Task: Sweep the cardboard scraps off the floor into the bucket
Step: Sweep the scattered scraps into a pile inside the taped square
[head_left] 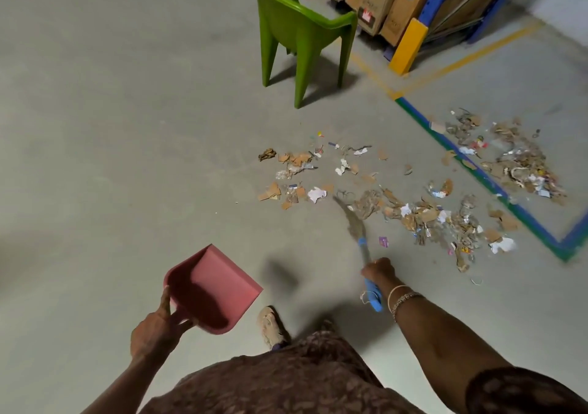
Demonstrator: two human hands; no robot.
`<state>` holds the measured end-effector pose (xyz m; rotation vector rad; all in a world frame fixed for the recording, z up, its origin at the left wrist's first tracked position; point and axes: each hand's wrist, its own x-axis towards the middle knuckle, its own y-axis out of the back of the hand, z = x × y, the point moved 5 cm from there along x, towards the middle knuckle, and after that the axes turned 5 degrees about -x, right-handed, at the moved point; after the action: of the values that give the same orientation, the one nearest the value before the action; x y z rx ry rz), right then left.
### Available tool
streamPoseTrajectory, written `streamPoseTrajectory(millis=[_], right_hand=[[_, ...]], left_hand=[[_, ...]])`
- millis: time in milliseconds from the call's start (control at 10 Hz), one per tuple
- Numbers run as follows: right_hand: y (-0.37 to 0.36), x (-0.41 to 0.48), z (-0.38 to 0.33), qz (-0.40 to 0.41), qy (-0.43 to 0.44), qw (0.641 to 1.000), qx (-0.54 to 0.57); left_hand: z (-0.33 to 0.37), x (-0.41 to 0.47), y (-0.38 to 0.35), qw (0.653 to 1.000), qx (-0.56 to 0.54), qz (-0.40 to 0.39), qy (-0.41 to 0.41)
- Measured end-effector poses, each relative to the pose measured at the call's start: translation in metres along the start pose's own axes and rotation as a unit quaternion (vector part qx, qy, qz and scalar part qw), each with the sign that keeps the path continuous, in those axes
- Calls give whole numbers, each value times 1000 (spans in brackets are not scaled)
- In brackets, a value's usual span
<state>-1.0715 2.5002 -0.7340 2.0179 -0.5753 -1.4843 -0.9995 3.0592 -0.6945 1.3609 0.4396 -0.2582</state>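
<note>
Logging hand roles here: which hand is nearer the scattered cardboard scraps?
Right. The right hand, gripping the broom, is just short of the cardboard scraps; the left hand, holding the pink dustpan, is farther back on the other side.

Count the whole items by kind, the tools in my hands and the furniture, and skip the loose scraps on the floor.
Pink dustpan: 1
Broom: 1
Green chair: 1
Total: 3

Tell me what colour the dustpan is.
Pink; the dustpan, held in the left hand, shows clearly in the head view.
</note>
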Motion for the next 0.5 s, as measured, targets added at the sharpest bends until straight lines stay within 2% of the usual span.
streamPoseTrajectory(millis=[100,200,300,400,500], right_hand=[[34,-14,1,57,-22,997,52],[37,-15,4,72,-31,992,100],[23,-12,-1,62,-25,983,172],[-20,40,12,23,-14,974,223],[-51,23,-5,-14,23,971,237]], left_hand=[[9,2,3,1000,8,-1,-8],[21,4,10,1000,16,-7,-13],[30,8,15,1000,11,-8,-25],[35,16,15,999,26,-11,-24],[42,18,17,999,33,-9,-14]])
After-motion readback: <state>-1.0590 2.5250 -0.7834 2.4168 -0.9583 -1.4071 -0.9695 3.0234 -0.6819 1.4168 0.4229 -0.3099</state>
